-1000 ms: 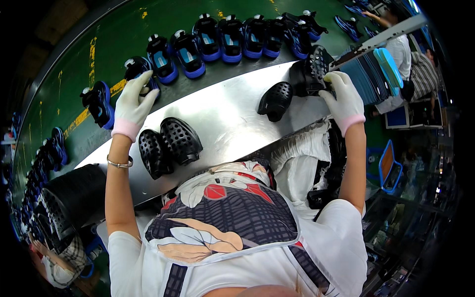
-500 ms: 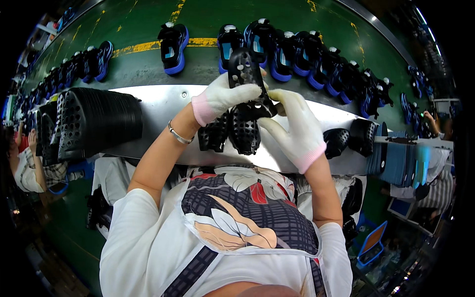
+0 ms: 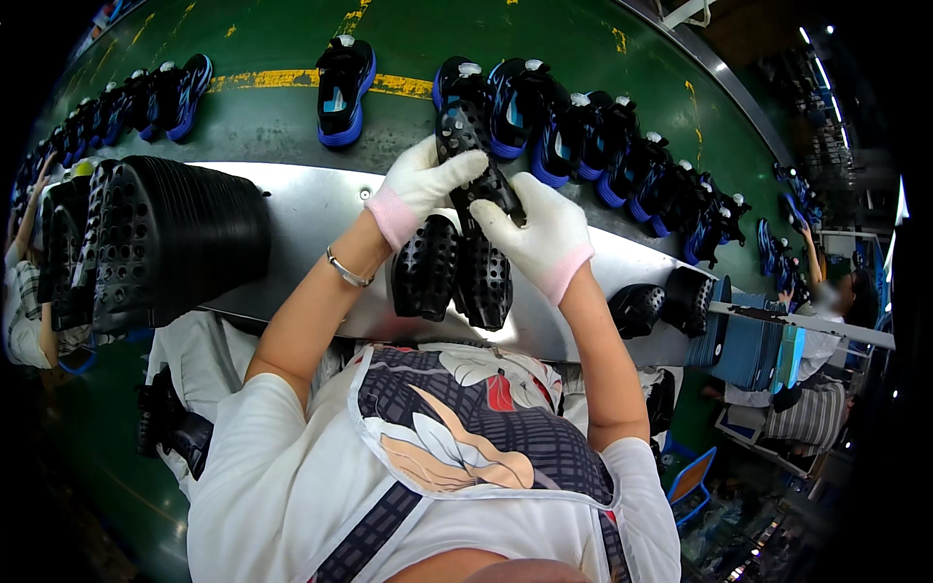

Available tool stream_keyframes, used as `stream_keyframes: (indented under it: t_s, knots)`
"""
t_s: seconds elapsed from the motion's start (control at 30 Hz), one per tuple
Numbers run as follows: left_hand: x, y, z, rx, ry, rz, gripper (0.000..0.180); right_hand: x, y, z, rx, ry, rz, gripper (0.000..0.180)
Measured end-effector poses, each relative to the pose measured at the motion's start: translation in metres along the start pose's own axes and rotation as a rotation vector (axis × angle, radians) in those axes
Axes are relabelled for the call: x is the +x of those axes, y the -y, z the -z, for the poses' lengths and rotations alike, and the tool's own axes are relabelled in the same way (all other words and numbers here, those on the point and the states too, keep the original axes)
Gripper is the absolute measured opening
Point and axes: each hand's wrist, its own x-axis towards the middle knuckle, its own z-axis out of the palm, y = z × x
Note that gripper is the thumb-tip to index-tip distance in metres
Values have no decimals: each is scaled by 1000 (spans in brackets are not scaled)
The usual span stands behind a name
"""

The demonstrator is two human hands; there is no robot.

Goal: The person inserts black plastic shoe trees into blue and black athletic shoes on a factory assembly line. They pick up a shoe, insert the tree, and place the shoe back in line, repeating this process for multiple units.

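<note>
Hands: both gloved in white, raised together over the far edge of the metal table (image 3: 292, 209), sharing one black shoe sole (image 3: 473, 160).
Left hand (image 3: 420, 185): fingers curled shut around the upper end of the sole, thumb side pressed to its studded face, so the piece stays steady and angled toward the eyes.
Right hand (image 3: 536, 233): closed on the lower end of the same sole, fingers wrapped from the right; the two grips at opposite ends leave the middle of the tread open to view.
Sole in hand: held off the table, tilted, its top end overlapping the near edge of the green belt (image 3: 272, 117) in the head view.
Pair on the table (image 3: 457, 272): two more black studded soles lying side by side, tread up, at the middle of the table just below the hands (close enough to be picked up without reaching).
Stack (image 3: 170, 243): a long row of black soles nested on edge along the left end of the table, packed tight so many fit in little space.
Loose pieces (image 3: 661, 303): two dark soles near the right end of the table; which way up they lie is hard to tell, since the picture bends there.
Shoes (image 3: 342, 89): black and blue, spaced in a line along the belt beyond the table's far edge, toes pointing away.
Neighbours: another person's hand (image 3: 805, 236) shows far right, apart from this work.
</note>
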Motion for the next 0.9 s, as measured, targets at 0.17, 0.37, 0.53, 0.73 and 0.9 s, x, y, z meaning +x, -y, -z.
stream_keyframes:
  t_s: [0.17, 0.37, 0.53, 0.73, 0.9]
  knots:
    - [10, 0, 15, -112, -50, 128, 36, 21, -1, -13, 136, -37, 1, 39]
    - [11, -8, 35, 1051, -135, -238, 43, 51, -30, 4, 63, 72, -44, 39]
    - [38, 31, 52, 1197, -135, -424, 27, 103, -31, 19, -38, 317, -40, 49]
    - [66, 34, 45, 1303, -179, -442, 20, 149, 3, 42, -401, 405, -48, 52]
    - [59, 43, 53, 1375, -215, -358, 25, 171, 24, -13, -612, 355, -22, 44]
